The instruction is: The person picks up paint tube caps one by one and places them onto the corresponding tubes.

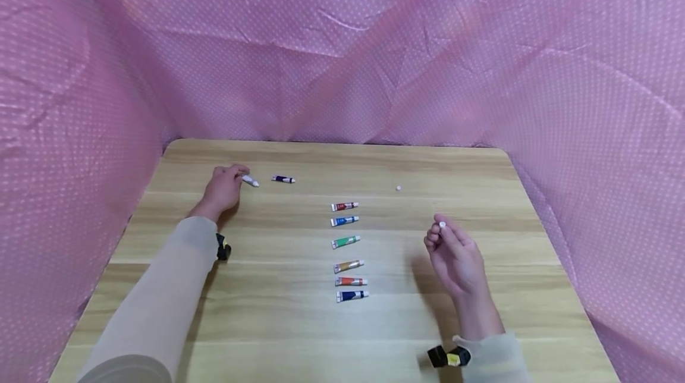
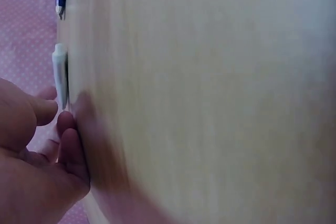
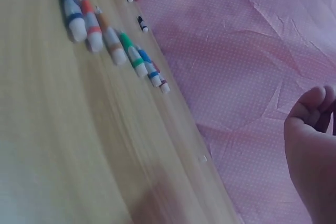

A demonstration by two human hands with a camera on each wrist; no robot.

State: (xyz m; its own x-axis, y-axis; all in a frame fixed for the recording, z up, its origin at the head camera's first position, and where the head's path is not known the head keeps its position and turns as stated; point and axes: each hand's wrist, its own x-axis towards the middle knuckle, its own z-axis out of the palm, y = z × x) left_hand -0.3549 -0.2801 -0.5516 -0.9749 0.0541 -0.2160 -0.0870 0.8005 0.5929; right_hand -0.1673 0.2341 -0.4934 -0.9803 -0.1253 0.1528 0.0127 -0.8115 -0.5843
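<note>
At the far left of the table, my left hand (image 1: 223,188) has its thumb and fingertips at the tail end of a white paint tube (image 1: 250,181). In the left wrist view that tube (image 2: 61,74) lies close along the tabletop, its nozzle pointing away from the hand. My right hand (image 1: 457,258) is raised over the right side of the table and pinches a small white cap (image 1: 442,225) between thumb and fingers. The right wrist view shows this hand (image 3: 312,145) at its edge, the cap hidden. A dark purple tube (image 1: 283,179) lies right of the white one.
Several paint tubes lie in a column mid-table: red (image 1: 345,206), blue (image 1: 345,221), green (image 1: 345,242), ochre (image 1: 349,266), orange (image 1: 351,281) and dark blue (image 1: 352,296). Another white cap (image 1: 398,188) sits towards the back. Pink dotted cloth (image 1: 342,74) surrounds the wooden table (image 1: 267,329).
</note>
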